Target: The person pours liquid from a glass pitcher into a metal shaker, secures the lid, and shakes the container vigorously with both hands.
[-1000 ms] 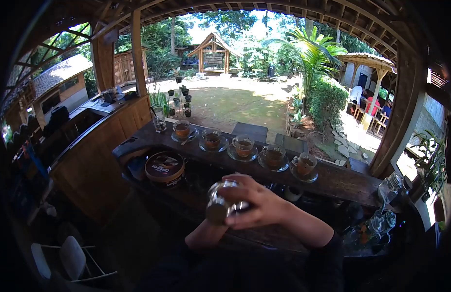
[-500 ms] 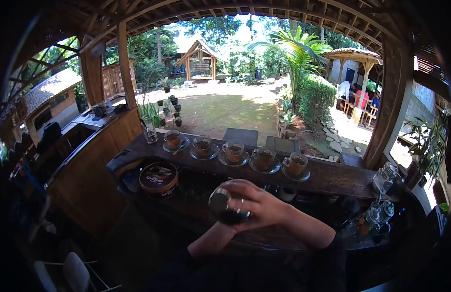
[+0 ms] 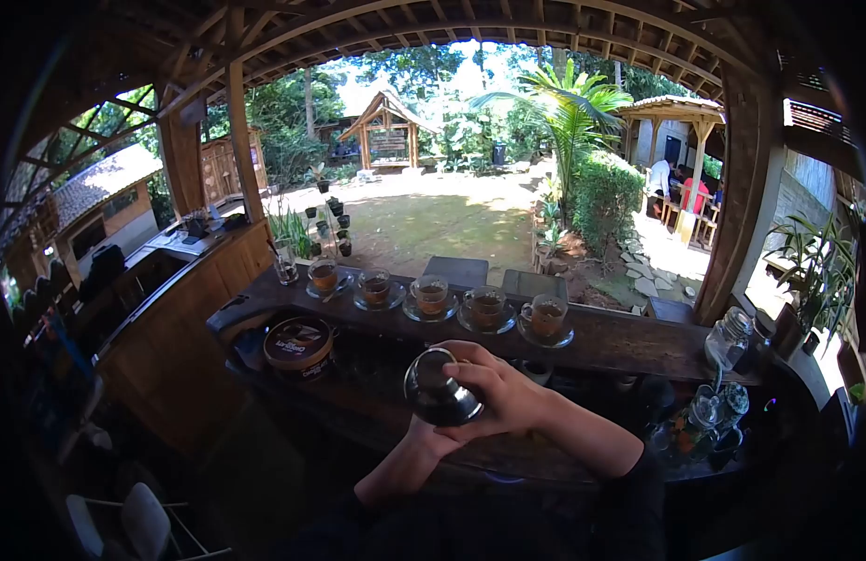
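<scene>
A shiny metal cocktail shaker [image 3: 441, 393], tilted with one rounded end facing me, is held over the dark counter. My right hand [image 3: 506, 396] wraps its far side, thumb lying along the top. Underneath, my left hand [image 3: 425, 445] is closed against the shaker's lower side, its fingers mostly hidden. Beyond my hands, several clear glass cups [image 3: 432, 297] of amber-brown drink stand on glass saucers in a row on the raised wooden ledge [image 3: 629, 337]. To the left of the shaker sits a round brown tub [image 3: 298, 346] with a printed lid.
Glass jars [image 3: 727, 338] and glass vessels [image 3: 704, 411] stand at the right end. A drinking glass [image 3: 284, 262] is at the ledge's left end. A pale chair [image 3: 145, 519] is at lower left, wooden cabinet [image 3: 185, 323] at left. People sit under a distant shelter.
The shaker, blurred earlier, is now sharp and turned more towards me in both hands. My view has shifted slightly, so the cups appear further left and lower.
</scene>
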### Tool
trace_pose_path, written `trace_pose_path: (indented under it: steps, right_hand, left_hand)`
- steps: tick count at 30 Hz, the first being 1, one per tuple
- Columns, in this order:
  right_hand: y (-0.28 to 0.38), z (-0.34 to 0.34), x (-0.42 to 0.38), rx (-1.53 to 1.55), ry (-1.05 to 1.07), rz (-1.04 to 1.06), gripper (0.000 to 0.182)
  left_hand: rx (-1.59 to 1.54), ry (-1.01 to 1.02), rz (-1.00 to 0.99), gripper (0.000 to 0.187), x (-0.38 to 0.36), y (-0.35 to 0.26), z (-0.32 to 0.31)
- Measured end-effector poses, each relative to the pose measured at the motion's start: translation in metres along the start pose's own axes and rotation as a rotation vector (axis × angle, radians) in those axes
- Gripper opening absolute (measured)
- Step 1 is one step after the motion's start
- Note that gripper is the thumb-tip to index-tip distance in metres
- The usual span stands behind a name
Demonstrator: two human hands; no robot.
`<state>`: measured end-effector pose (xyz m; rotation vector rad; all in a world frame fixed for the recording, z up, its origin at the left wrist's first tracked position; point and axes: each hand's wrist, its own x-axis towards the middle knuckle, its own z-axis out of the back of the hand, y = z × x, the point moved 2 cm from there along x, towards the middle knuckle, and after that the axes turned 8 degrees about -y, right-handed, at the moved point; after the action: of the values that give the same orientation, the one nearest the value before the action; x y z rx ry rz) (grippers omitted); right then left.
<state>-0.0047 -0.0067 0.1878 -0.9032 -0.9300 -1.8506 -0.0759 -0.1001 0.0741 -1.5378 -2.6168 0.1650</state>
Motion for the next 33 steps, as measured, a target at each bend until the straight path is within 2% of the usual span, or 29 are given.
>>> trace_pose_path:
  steps: [1, 2, 3, 4, 5, 7, 8, 9, 11, 13, 15, 16, 17, 18, 19, 21, 22, 23, 24, 26, 27, 29, 31, 33]
  right_hand:
    - [0.002, 0.005, -0.004, 0.006, -0.039, -0.098, 0.075]
    - [0.015, 0.01, -0.006, -0.046, 0.033, 0.07, 0.076]
    - [0.038, 0.014, -0.003, -0.088, 0.108, 0.229, 0.077]
    - [0.061, 0.014, -0.001, -0.172, 0.196, 0.395, 0.07]
    - [0.085, 0.014, 0.001, -0.293, 0.16, 0.596, 0.063]
    - [0.126, 0.015, -0.007, -0.491, 0.152, 0.704, 0.053]
    - [0.129, 0.021, -0.012, -0.492, 0.153, 0.702, 0.053]
    - [0.128, 0.026, -0.018, -0.415, 0.255, 0.605, 0.055]
    - [0.119, 0.04, -0.018, -0.282, 0.21, 0.543, 0.061]
    - [0.087, 0.055, -0.033, -0.254, 0.254, 0.275, 0.064]
    - [0.063, 0.062, -0.047, -0.083, 0.164, -0.084, 0.071]
    - [0.063, 0.066, -0.052, -0.044, 0.174, -0.186, 0.076]
    - [0.07, 0.07, -0.051, -0.041, 0.175, -0.178, 0.076]
    - [0.088, 0.071, -0.05, -0.135, 0.238, 0.028, 0.072]
    - [0.108, 0.071, -0.051, -0.225, 0.3, 0.228, 0.067]
    - [0.149, 0.067, -0.058, -0.342, 0.238, 0.549, 0.055]
    - [0.166, 0.063, -0.069, -0.335, 0.315, 0.532, 0.049]
    - [0.181, 0.066, -0.066, -0.222, 0.187, 0.499, 0.045]
    - [0.176, 0.072, -0.071, -0.243, 0.25, 0.486, 0.041]
    - [0.149, 0.084, -0.071, -0.248, 0.143, 0.541, 0.049]
    - [0.13, 0.092, -0.074, -0.261, 0.233, 0.437, 0.056]
    - [0.097, 0.091, -0.082, -0.011, 0.14, -0.013, 0.063]
    - [0.093, 0.091, -0.079, -0.015, 0.058, -0.162, 0.065]
    - [0.124, 0.089, -0.067, -0.167, 0.192, 0.199, 0.07]
  left_hand:
    - [0.111, -0.03, -0.017, 0.028, 0.002, 0.009, 0.001]
    - [0.116, -0.018, -0.014, 0.028, 0.007, 0.025, 0.001]
    - [0.248, 0.036, -0.525, 0.029, 0.003, 0.041, -0.01]
    - [0.216, 0.068, -0.281, 0.03, -0.006, 0.031, -0.019]
    - [0.191, 0.08, -0.038, 0.032, -0.019, 0.023, -0.034]
    - [0.336, 0.429, -0.115, 0.035, -0.017, 0.032, -0.054]
    - [0.371, 0.5, -0.115, 0.036, -0.017, 0.039, -0.059]
    - [0.37, 0.499, -0.115, 0.036, -0.018, 0.048, -0.059]
    - [0.126, 0.157, 0.039, 0.033, -0.02, 0.072, -0.053]
    - [0.263, 0.035, -0.721, 0.029, -0.032, 0.128, -0.061]
    - [0.138, 0.098, -0.776, 0.031, -0.028, 0.151, -0.065]
    - [0.081, 0.132, -0.804, 0.033, -0.026, 0.158, -0.067]
    - [0.031, 0.173, -0.829, 0.035, -0.021, 0.163, -0.071]
    - [-0.019, 0.215, -0.851, 0.038, -0.018, 0.166, -0.074]
    - [0.011, 0.211, -0.572, 0.035, -0.017, 0.151, -0.062]
    - [0.048, 0.161, 0.01, 0.035, -0.02, 0.124, -0.034]
    - [0.157, 0.299, -0.057, 0.037, -0.018, 0.125, -0.041]
    - [0.266, 0.435, -0.125, 0.04, -0.019, 0.128, -0.045]
    - [0.292, 0.438, -0.158, 0.041, -0.016, 0.132, -0.044]
    - [0.126, 0.174, -0.063, 0.04, -0.007, 0.145, -0.02]
    - [0.062, 0.082, -0.061, 0.039, -0.003, 0.152, -0.008]
    - [-0.002, -0.024, -0.059, 0.038, 0.005, 0.162, 0.005]
    - [0.001, -0.034, -0.046, 0.038, 0.006, 0.168, 0.003]
    - [0.059, 0.079, -0.004, 0.037, 0.0, 0.16, -0.022]
